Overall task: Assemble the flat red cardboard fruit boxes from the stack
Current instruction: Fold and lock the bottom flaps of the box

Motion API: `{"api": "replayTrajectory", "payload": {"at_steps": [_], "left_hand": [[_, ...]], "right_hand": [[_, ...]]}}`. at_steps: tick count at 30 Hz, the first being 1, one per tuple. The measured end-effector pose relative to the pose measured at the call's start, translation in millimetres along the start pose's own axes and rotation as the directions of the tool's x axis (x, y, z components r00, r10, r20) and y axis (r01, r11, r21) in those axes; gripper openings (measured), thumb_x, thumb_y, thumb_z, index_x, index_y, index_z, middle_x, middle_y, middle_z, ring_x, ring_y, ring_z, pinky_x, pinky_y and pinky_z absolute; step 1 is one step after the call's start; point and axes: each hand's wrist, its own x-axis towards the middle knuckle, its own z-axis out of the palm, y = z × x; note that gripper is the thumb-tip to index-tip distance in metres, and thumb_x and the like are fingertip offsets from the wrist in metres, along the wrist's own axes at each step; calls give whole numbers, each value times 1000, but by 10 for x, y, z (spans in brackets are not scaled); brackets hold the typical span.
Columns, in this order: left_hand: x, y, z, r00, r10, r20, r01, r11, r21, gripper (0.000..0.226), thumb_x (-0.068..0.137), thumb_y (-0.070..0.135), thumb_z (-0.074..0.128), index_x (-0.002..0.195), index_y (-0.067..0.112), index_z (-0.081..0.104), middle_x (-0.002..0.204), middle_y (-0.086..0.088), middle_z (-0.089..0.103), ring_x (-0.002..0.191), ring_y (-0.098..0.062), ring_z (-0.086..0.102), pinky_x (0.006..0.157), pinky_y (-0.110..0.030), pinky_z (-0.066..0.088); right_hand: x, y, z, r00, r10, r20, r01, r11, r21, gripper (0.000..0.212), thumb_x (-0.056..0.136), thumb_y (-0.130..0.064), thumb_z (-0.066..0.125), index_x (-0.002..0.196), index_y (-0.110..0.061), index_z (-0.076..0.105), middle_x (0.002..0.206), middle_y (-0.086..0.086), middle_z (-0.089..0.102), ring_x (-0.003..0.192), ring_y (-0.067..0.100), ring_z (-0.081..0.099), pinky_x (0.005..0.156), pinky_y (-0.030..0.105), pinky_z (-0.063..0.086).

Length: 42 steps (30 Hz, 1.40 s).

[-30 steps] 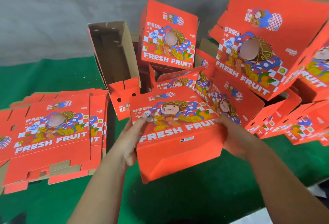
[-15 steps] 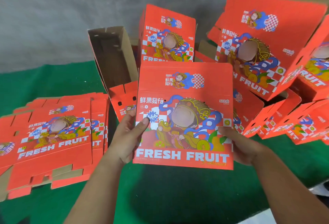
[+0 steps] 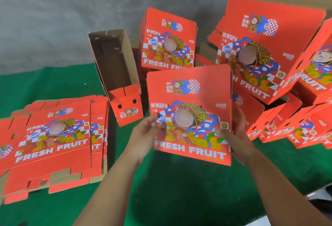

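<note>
Red fruit boxes are partly done. A pile of made-up boxes point(image 3: 265, 49) leans and tumbles along the far right side of the green surface point(image 3: 179, 189), and more stand at the far edge, one point(image 3: 168, 40) upright with its picture facing us. One open box point(image 3: 115, 60) lies tipped near the far middle, showing its brown inside. A stack of flat boxes point(image 3: 52, 145) lies at the left edge, so it looks like many are yet to be folded.

The box in hand point(image 3: 190, 116) is held up above the middle of the surface, picture side toward the person. It looks folded into shape, but I cannot see its back or bottom.

The left hand point(image 3: 145, 136) has its fingers point(image 3: 154, 119) curled loosely at the box's left edge, just touching or pinching it; blur hides which. The right hand point(image 3: 233, 139) grips the right edge, thumb on the front and fingers wrapped behind.
</note>
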Motion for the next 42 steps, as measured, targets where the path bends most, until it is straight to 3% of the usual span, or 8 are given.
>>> {"api": "replayTrajectory", "payload": {"at_steps": [5,9,17,29,33,36,39,42], "left_hand": [[-44,-178,79,991,-125,47,121,989,84,25,102,16,62,119,34,65,117,17,74,106,2,65,93,-15,45],[-87,-300,94,977,-202,69,193,974,118,19,104,24,60,118,36,64,123,15,70,114,-4,65,101,-25,44],[-65,-389,145,961,-267,65,258,958,124,19,105,21,58,121,30,64,122,4,71,99,-9,66,81,-18,45],[121,-291,209,970,-237,62,227,964,136,18,104,25,60,120,32,66,120,9,70,102,-2,64,86,-21,44],[140,-284,213,970,-237,60,227,964,135,17,105,22,60,118,31,66,120,6,69,107,-10,64,97,-25,43],[111,-315,220,967,-246,58,239,964,115,18,104,18,59,116,30,66,124,4,70,111,-11,64,98,-24,41],[111,-356,266,964,-261,48,256,963,91,17,104,20,60,112,33,66,124,3,70,114,-13,64,99,-25,43],[111,-414,307,958,-285,10,285,958,15,16,105,18,60,112,30,65,125,1,69,115,-17,65,108,-32,46]], "right_hand": [[33,302,-141,963,-78,-256,49,991,-121,115,68,-17,81,159,-22,10,147,7,51,130,25,59,110,58,48],[57,605,-280,854,-5,-519,-172,941,-292,128,56,-43,85,159,-37,9,153,18,32,141,41,39,118,58,35],[391,775,-440,927,-59,-371,-180,798,-576,137,49,-44,89,156,-40,4,161,8,15,148,34,24,122,52,27],[926,704,-406,781,-179,-599,-270,767,-582,125,58,-39,94,151,-27,13,157,19,16,146,40,17,121,54,23],[1095,619,-210,748,214,-628,-546,737,-399,142,69,-44,95,160,-31,-13,162,21,16,147,46,28,113,60,35],[1080,578,159,651,328,-685,-548,827,-125,140,76,-35,92,159,-35,-20,156,17,35,136,42,46,104,62,44],[896,614,540,562,397,-725,-471,875,114,119,78,-39,89,161,-20,5,153,15,41,130,38,50,105,53,47],[732,681,972,556,672,-489,-527,740,417,78,86,-44,81,148,-18,41,152,7,49,125,33,55,105,49,49]]}}
